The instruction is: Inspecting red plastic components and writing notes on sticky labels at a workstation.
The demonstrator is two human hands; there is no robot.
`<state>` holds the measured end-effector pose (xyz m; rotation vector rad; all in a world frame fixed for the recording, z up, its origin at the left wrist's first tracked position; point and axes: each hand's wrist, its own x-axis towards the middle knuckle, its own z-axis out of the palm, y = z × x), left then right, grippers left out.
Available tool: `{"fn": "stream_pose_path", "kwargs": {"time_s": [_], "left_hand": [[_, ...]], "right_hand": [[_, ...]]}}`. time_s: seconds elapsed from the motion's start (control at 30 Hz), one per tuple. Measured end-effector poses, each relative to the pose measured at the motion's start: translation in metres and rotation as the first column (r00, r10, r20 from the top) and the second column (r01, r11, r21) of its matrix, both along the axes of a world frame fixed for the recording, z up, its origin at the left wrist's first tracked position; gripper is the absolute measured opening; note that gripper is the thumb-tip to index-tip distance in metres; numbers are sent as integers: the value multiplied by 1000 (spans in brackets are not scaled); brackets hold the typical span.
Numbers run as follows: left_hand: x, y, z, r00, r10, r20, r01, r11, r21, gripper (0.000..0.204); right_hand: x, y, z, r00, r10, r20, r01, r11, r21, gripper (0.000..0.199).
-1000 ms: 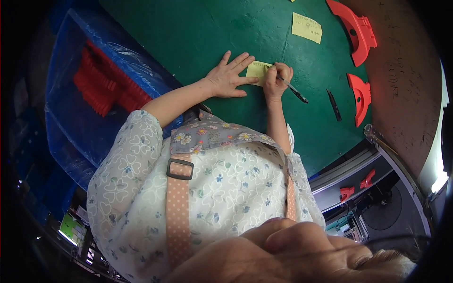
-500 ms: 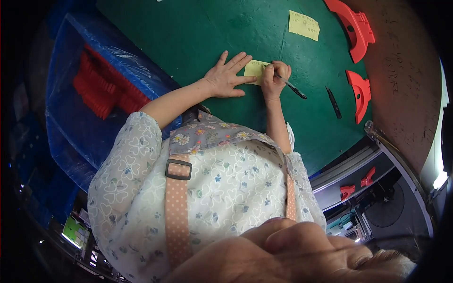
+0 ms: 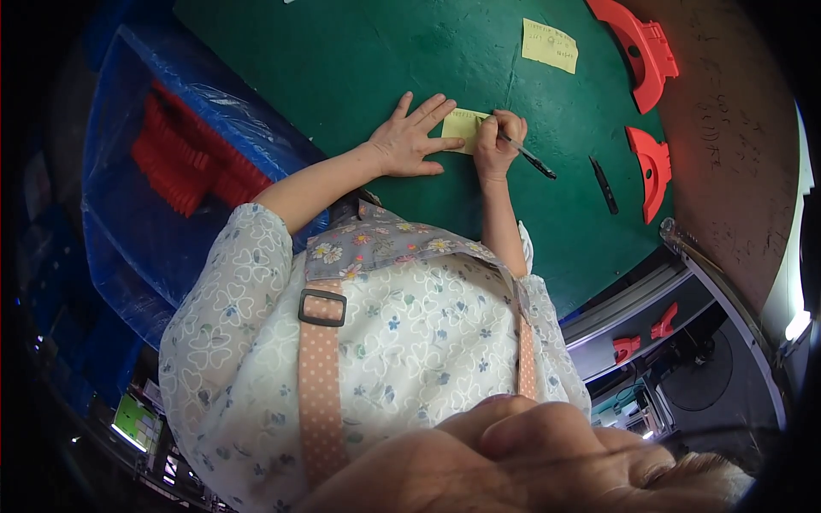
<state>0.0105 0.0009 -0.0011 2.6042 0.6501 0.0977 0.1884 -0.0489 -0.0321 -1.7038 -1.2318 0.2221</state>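
A small yellow note (image 3: 459, 125) lies on the green tabletop (image 3: 376, 51), with handwriting along its upper edge. My left hand (image 3: 414, 141) rests flat with its fingers spread, one fingertip reaching onto the note's lower part. In my right hand (image 3: 495, 147) is a dark pen (image 3: 537, 163), pinched between thumb and fingers, its rear end slanting down to the right. The writing tip is at the note, partly covered by the fingers. A second yellow note (image 3: 549, 46) with writing on it lies farther up and to the right.
Two red curved plastic parts (image 3: 640, 53) (image 3: 652, 173) lie along the table's right side, near a black slim cutter-like tool (image 3: 604, 185). On the left stands a blue plastic-lined bin (image 3: 120, 231) holding stacked red parts (image 3: 175, 158). More red parts (image 3: 664, 320) sit on a grey surface at lower right.
Almost nothing differs. Both hands and the pen stay in the same place at the note.
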Motion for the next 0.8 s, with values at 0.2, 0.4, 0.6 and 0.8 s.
{"fn": "stream_pose_path", "kwargs": {"time_s": [0.2, 0.4, 0.6, 0.8], "left_hand": [[-3, 2, -1, 1000, 8, -13, -8, 1000, -7, 54], [-4, 15, 7, 1000, -17, -12, 17, 1000, 16, 53], [24, 19, 17, 996, -87, -9, 87, 996, 19, 56], [-2, 6, 0, 990, -80, -115, 102, 974, 204, 52]], "right_hand": [[-4, 5, 1, 1000, 10, 4, -10, 1000, -2, 8], [-5, 16, 4, 998, -2, 57, -1, 999, 51, 6], [13, 14, -1, 952, -102, 290, 113, 993, -20, 9], [9, 11, 34, 968, -192, -160, 192, 981, -19, 15]]}}
